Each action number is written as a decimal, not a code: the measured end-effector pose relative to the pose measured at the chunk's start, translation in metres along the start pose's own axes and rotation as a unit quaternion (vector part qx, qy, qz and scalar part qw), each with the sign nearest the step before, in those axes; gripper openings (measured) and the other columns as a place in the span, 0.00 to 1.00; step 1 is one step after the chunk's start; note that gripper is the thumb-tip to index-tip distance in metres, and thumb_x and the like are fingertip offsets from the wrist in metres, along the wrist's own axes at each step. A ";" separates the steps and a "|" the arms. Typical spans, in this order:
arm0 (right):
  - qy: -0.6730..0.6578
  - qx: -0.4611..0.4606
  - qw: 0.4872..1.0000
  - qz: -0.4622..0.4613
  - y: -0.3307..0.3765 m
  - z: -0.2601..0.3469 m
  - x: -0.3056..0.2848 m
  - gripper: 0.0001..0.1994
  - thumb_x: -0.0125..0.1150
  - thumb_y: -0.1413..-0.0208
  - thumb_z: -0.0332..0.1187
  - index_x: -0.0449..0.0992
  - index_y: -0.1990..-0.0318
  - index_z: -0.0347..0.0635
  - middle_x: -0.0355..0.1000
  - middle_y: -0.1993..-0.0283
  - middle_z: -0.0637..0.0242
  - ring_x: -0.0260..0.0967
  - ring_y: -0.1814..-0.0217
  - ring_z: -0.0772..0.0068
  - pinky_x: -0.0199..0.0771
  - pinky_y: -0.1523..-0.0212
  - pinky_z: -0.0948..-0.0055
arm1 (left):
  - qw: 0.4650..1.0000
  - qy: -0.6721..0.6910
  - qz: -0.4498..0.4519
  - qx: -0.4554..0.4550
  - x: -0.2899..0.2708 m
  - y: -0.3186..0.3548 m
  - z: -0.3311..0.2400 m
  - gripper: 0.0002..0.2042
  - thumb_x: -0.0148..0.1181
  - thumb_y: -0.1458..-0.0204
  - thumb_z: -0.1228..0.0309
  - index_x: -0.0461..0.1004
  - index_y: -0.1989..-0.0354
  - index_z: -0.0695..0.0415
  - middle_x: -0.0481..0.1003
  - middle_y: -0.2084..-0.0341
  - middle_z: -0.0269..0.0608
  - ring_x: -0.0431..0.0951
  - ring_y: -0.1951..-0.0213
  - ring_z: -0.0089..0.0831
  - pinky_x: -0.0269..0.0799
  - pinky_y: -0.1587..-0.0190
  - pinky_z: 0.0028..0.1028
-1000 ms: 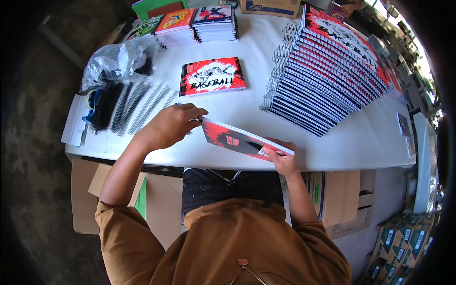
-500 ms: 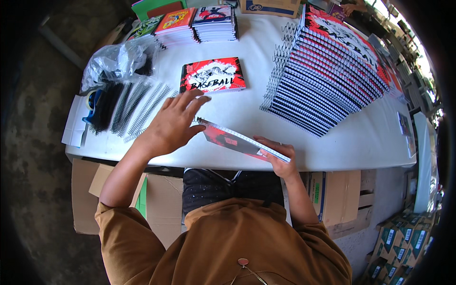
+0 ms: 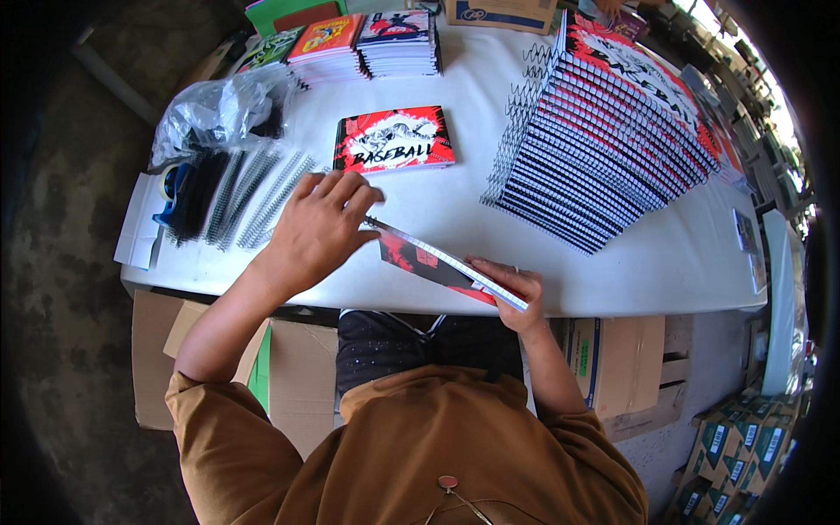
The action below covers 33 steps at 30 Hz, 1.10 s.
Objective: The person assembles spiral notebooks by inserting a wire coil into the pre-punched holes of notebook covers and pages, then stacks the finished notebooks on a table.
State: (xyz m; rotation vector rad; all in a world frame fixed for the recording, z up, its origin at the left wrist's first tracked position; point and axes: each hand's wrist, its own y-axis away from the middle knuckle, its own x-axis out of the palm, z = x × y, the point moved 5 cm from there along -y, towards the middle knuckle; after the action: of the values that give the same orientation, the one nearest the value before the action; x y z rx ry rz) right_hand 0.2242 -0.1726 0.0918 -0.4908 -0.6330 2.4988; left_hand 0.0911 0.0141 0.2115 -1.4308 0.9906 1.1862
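Observation:
My right hand point(image 3: 516, 289) grips the right end of a notebook point(image 3: 429, 262) with a red and black cover, tilted edge-up above the table's front edge. A dark spiral coil point(image 3: 374, 222) shows at the notebook's left end, along its upper edge. Next to that end is my left hand point(image 3: 322, 219), fingers bent and a gap between index finger and thumb. Its thumb is close to the coil; whether it touches cannot be seen. Beyond the hands a red, white and black book point(image 3: 394, 140) lies flat on the table.
Loose spiral coils point(image 3: 236, 197) lie at the left, beside a blue tape dispenser point(image 3: 169, 197) and a clear plastic bag point(image 3: 223, 109). A tall fanned stack of coil-threaded notebooks point(image 3: 604, 140) stands at the right. Book stacks point(image 3: 398, 48) and a cardboard box point(image 3: 499, 13) line the back.
My left hand's fingers have bent in more and drawn slightly back. The notebook has tilted a little, its right end slightly lower, still in my right hand.

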 end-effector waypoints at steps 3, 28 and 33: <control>0.017 -0.012 1.000 0.007 0.002 0.001 0.001 0.18 0.53 0.58 0.15 0.75 0.56 0.35 0.74 0.57 0.57 0.73 0.56 0.62 0.71 0.53 0.71 | 0.995 0.003 -0.059 0.077 0.004 0.008 -0.004 0.10 0.65 0.63 0.70 0.70 0.75 0.55 0.72 0.69 0.35 0.71 0.58 0.34 0.60 0.51 0.31; 0.077 -0.099 0.992 -0.033 0.007 0.019 0.020 0.15 0.59 0.57 0.21 0.76 0.57 0.36 0.75 0.58 0.57 0.73 0.57 0.60 0.71 0.55 0.68 | 0.897 -0.171 -0.397 0.091 0.062 0.053 0.006 0.58 0.31 0.62 0.26 0.41 0.39 0.73 0.43 0.38 0.66 0.29 0.35 0.60 0.11 0.42 0.56; 0.135 -0.147 0.980 -0.018 0.006 0.034 0.032 0.15 0.59 0.56 0.22 0.76 0.57 0.37 0.75 0.60 0.58 0.74 0.58 0.61 0.71 0.55 0.70 | 0.957 0.021 -0.286 -0.050 0.116 0.059 0.015 0.56 0.29 0.59 0.27 0.37 0.38 0.74 0.36 0.38 0.69 0.25 0.36 0.60 0.11 0.43 0.57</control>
State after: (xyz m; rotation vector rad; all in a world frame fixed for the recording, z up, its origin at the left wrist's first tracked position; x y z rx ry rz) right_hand 0.1807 -0.1705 0.1096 -0.9006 -0.8943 2.2569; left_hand 0.0535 0.0183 0.0861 -1.6785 0.4878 0.7821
